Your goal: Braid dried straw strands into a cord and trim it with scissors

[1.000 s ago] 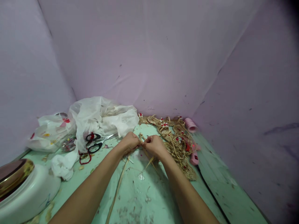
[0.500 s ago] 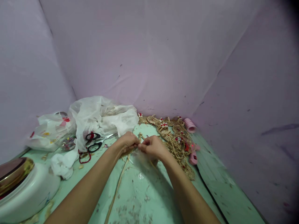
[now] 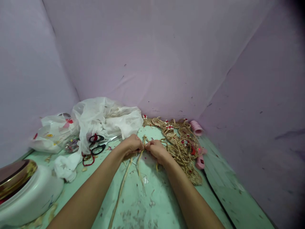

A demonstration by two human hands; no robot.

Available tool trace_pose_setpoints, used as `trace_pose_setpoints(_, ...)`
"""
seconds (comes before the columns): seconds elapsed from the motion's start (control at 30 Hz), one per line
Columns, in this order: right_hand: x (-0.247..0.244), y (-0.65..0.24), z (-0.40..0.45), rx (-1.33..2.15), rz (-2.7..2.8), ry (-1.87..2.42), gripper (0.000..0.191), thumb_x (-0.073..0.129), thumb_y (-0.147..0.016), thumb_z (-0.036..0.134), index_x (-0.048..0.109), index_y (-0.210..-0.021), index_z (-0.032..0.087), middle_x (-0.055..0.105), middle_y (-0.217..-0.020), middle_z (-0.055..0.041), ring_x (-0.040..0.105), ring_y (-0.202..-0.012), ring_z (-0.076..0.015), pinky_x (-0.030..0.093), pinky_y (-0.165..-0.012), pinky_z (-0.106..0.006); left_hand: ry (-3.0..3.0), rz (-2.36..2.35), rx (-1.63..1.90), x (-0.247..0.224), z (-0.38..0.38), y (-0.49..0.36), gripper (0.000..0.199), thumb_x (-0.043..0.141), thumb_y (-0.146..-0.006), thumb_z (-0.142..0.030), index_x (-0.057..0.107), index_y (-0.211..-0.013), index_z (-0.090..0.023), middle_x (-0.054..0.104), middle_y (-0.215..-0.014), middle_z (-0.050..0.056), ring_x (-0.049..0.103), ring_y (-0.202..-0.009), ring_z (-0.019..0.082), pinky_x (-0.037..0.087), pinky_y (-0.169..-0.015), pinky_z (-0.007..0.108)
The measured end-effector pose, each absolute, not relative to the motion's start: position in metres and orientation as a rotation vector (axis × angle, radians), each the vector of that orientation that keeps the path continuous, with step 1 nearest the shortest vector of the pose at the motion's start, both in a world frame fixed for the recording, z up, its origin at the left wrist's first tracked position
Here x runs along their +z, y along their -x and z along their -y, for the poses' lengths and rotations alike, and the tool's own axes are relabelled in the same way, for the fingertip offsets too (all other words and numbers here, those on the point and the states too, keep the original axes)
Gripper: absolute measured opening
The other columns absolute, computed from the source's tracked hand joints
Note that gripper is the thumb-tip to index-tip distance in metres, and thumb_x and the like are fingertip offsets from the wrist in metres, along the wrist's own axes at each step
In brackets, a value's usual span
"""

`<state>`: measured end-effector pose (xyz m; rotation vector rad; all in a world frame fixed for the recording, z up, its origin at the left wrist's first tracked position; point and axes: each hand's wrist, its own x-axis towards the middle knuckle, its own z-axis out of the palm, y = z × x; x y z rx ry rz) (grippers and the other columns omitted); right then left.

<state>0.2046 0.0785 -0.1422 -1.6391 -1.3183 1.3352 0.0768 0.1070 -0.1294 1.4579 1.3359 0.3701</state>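
Both hands meet over the green table, pinching straw-coloured cord between them. My left hand (image 3: 132, 145) is closed on the cord; its fingers are partly hidden behind the back of the hand. My right hand (image 3: 156, 149) pinches the same piece, thumb and forefinger almost touching the left fingertips. A short knotted end of the cord (image 3: 144, 138) pokes up above the fingers. Below them hang a frayed loose strand (image 3: 140, 173) and a longer cord strand (image 3: 119, 197) running toward me. To the right lies a heap of braided straw cord (image 3: 179, 156) with red and white beads.
Black-handled scissors (image 3: 98, 149) lie left, near a white plastic bag (image 3: 105, 119) and a smaller bag (image 3: 51, 133). A white round container (image 3: 30, 197) stands front left. At right are a pink thread spool (image 3: 196, 128) and a pink corded tool (image 3: 200, 162) with a red light.
My right hand has shifted slightly, its fingers now closer to the left fingertips. A frayed strand that was blurred by motion now hangs still below the hands. The view has turned slightly left.
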Motion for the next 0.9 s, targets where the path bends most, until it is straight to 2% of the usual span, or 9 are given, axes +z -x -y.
trace_pose_setpoints(0.17,-0.147,-0.207,-0.079,1.455,1.243,1.574,0.015,0.048,-0.057,0.013,0.042,-0.044,0.017,0.028,-0.032,0.0076,0.017,-0.027,-0.0037,0.008,-0.032,-0.021,-1.699,-1.5,0.239,-0.11,-0.101,-0.074,0.007,0.051,-0.05,-0.015,0.054,-0.045,-0.011,0.036,-0.031,-0.004,0.028,-0.032,0.005,0.021,-0.035,0.019)
trace_pose_setpoints(0.27,-0.146,-0.204,-0.077,1.509,1.12,1.518,0.012,0.047,-0.056,0.01,0.045,-0.045,0.016,0.03,-0.03,0.0076,0.016,-0.026,-0.0034,0.008,-0.031,-0.02,-1.814,-1.567,0.153,-0.096,-0.091,-0.08,0.008,0.051,-0.05,-0.017,0.057,-0.047,-0.011,0.04,-0.033,-0.003,0.035,-0.035,0.008,0.026,-0.038,0.02)
trace_pose_setpoints(0.37,-0.144,-0.202,-0.075,1.552,1.002,1.453,0.013,0.044,-0.053,0.007,0.042,-0.045,0.016,0.029,-0.029,0.0081,0.016,-0.027,-0.0028,0.008,-0.031,-0.019,-1.94,-1.628,0.103,-0.087,-0.081,-0.092,0.01,0.051,-0.048,-0.014,0.06,-0.051,-0.013,0.05,-0.04,0.001,0.047,-0.044,0.013,0.031,-0.043,0.021)
trace_pose_setpoints(0.47,-0.145,-0.203,-0.074,1.552,0.942,1.441,0.013,0.043,-0.053,0.008,0.038,-0.046,0.017,0.028,-0.031,0.0086,0.018,-0.027,-0.0029,0.009,-0.031,-0.018,-2.035,-1.685,0.068,-0.087,-0.075,-0.101,0.016,0.05,-0.043,-0.008,0.061,-0.054,-0.013,0.054,-0.044,0.004,0.052,-0.05,0.017,0.034,-0.046,0.023)
trace_pose_setpoints(0.6,-0.145,-0.203,-0.073,1.56,0.91,1.452,0.014,0.043,-0.055,0.009,0.037,-0.046,0.017,0.028,-0.032,0.0082,0.018,-0.027,-0.0026,0.009,-0.031,-0.018,-1.958,-1.564,0.09,-0.099,-0.076,-0.097,0.013,0.047,-0.045,-0.008,0.058,-0.05,-0.013,0.052,-0.042,0.003,0.051,-0.046,0.015,0.034,-0.046,0.022)
trace_pose_setpoints(0.77,-0.145,-0.199,-0.072,1.543,0.917,1.451,0.016,0.045,-0.057,0.01,0.036,-0.047,0.017,0.024,-0.032,0.0092,0.016,-0.027,-0.0019,0.008,-0.031,-0.018,-1.844,-1.417,0.194,-0.117,-0.066,-0.071,0.012,0.044,-0.054,-0.018,0.05,-0.044,-0.014,0.045,-0.037,-0.001,0.041,-0.036,0.01,0.03,-0.04,0.02)
trace_pose_setpoints(0.9,-0.147,-0.199,-0.074,1.553,0.914,1.445,0.016,0.046,-0.06,0.012,0.036,-0.049,0.017,0.022,-0.033,0.01,0.015,-0.027,-0.0019,0.008,-0.031,-0.018,-1.725,-1.375,0.108,-0.122,-0.044,-0.04,0.012,0.041,-0.057,-0.023,0.045,-0.048,-0.016,0.048,-0.042,-0.001,0.041,-0.033,0.01,0.03,-0.036,0.02)
